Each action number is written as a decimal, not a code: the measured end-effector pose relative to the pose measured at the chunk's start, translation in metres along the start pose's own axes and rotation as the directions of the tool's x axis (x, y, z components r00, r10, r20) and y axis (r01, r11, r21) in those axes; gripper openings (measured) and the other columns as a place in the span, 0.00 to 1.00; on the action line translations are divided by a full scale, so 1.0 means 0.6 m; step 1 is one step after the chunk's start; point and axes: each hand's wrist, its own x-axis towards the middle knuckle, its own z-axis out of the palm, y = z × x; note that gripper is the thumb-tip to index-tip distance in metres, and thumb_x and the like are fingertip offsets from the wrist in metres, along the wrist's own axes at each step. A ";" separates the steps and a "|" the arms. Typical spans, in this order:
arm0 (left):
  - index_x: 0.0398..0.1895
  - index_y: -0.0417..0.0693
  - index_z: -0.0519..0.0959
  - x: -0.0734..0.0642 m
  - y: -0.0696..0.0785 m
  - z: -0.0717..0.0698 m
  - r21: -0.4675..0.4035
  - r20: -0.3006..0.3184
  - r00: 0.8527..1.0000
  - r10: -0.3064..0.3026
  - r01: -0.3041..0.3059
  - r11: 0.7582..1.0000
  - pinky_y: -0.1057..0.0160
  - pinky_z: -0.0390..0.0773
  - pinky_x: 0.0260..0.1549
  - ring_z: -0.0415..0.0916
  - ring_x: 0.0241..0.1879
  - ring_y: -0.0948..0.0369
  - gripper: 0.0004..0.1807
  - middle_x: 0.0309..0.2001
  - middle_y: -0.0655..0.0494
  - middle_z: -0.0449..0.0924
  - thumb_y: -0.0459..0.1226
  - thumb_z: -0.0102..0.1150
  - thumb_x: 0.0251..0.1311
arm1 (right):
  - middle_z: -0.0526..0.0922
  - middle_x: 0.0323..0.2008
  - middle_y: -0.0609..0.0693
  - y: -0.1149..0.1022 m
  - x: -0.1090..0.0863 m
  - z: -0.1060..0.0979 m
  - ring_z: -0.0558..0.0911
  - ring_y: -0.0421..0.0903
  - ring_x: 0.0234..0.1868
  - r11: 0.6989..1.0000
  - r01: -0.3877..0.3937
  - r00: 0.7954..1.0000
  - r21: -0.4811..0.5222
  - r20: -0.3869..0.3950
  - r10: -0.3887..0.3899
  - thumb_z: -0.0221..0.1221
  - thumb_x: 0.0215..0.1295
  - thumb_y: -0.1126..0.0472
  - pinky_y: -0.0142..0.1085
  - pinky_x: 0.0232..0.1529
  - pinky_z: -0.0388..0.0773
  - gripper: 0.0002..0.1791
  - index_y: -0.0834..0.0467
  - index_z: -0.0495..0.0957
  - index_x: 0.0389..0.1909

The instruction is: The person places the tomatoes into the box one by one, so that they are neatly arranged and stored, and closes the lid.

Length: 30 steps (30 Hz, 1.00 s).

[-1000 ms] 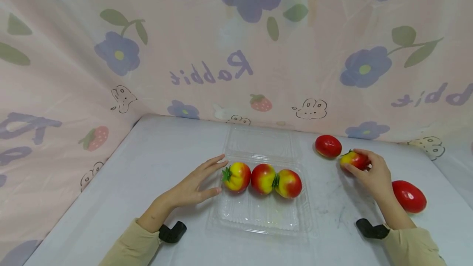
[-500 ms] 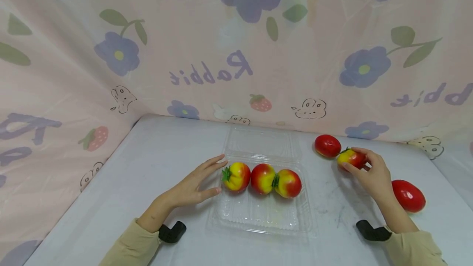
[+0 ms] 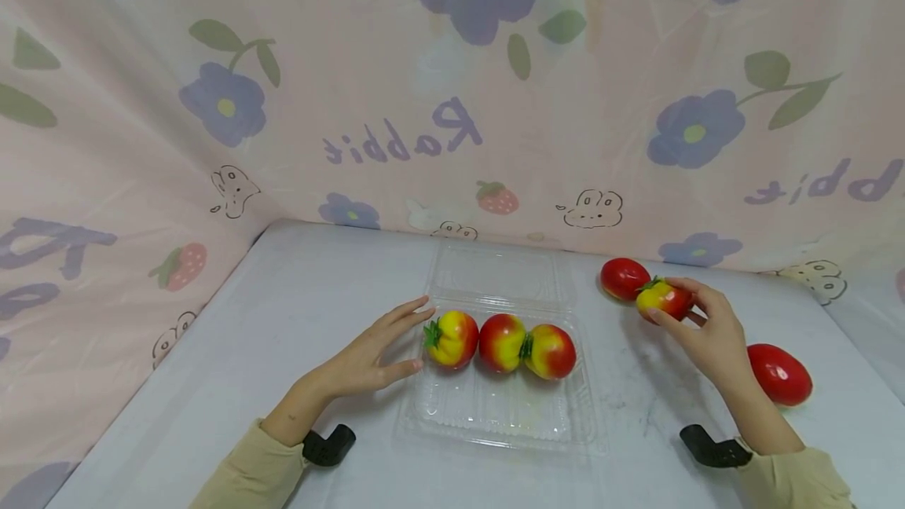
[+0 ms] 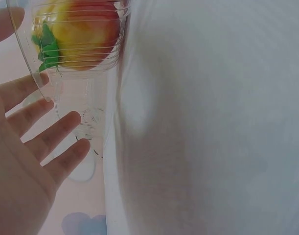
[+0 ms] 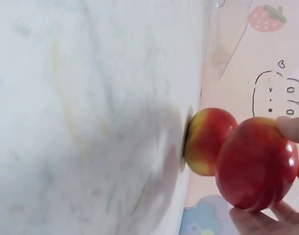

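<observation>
My right hand (image 3: 710, 328) holds a red-and-yellow tomato-like fruit (image 3: 663, 300) with a green leafy top, thumb on one side and fingers on the other. In the right wrist view this fruit (image 5: 257, 164) is lifted off the table, in front of another fruit (image 5: 210, 142). My left hand (image 3: 364, 352) has its fingers spread at the left rim of a clear plastic clamshell box (image 3: 495, 415). Three similar fruits stand in a row across the box: a left one (image 3: 451, 340), a middle one (image 3: 503, 343) and a right one (image 3: 551, 352). The left wrist view shows fingertips (image 4: 73, 120) at the box wall.
The box's lid (image 3: 498, 273) lies folded back behind it. A red fruit (image 3: 625, 279) rests just beyond my right hand, and another (image 3: 781, 375) lies beside the right forearm. A printed curtain (image 3: 396, 61) closes off the back of the white table (image 3: 297, 273).
My right hand has raised the red-and-yellow fruit from the table and moved it slightly left, so it overlaps the red fruit behind. My left hand has stayed in place.
</observation>
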 end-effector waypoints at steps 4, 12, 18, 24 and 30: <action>0.71 0.46 0.62 0.000 0.000 0.000 0.001 0.000 1.000 0.001 -0.001 1.000 0.31 0.53 0.64 0.49 0.73 0.43 0.35 0.75 0.47 0.50 0.43 0.57 0.60 | 0.66 0.61 0.66 -0.005 -0.002 -0.001 0.64 0.63 0.59 0.999 0.030 1.000 0.017 -0.003 -0.030 0.61 0.64 0.55 0.29 0.49 0.79 0.30 0.62 0.67 0.64; 0.71 0.47 0.62 0.000 0.003 -0.002 0.002 0.002 1.000 -0.001 0.001 1.000 0.31 0.53 0.64 0.49 0.73 0.43 0.35 0.75 0.47 0.50 0.43 0.58 0.60 | 0.67 0.60 0.65 -0.016 -0.004 0.002 0.65 0.62 0.57 0.993 0.104 0.994 0.050 -0.026 -0.102 0.63 0.62 0.57 0.07 0.38 0.63 0.30 0.63 0.68 0.63; 0.71 0.47 0.62 0.000 0.003 -0.002 0.001 0.004 1.000 -0.003 0.003 1.000 0.31 0.53 0.64 0.49 0.73 0.43 0.35 0.75 0.47 0.49 0.42 0.58 0.60 | 0.66 0.62 0.65 -0.030 -0.008 0.002 0.65 0.62 0.58 0.991 0.118 0.993 0.065 -0.021 -0.117 0.63 0.62 0.56 0.07 0.40 0.62 0.31 0.62 0.67 0.64; 0.71 0.47 0.62 0.000 0.004 -0.002 0.005 0.005 1.000 -0.006 0.006 1.000 0.31 0.53 0.64 0.49 0.73 0.43 0.35 0.75 0.48 0.49 0.41 0.58 0.60 | 0.66 0.63 0.64 -0.044 -0.011 0.003 0.65 0.62 0.60 0.989 0.118 0.993 0.084 -0.015 -0.117 0.64 0.61 0.56 0.07 0.41 0.62 0.32 0.60 0.67 0.65; 0.71 0.46 0.62 0.000 0.006 -0.002 0.011 0.007 1.000 -0.025 0.025 1.000 0.31 0.53 0.65 0.49 0.73 0.43 0.35 0.76 0.49 0.49 0.40 0.59 0.60 | 0.65 0.64 0.63 -0.059 -0.015 0.004 0.66 0.62 0.61 0.987 0.130 0.991 0.098 -0.006 -0.130 0.64 0.61 0.56 0.08 0.43 0.62 0.32 0.59 0.67 0.65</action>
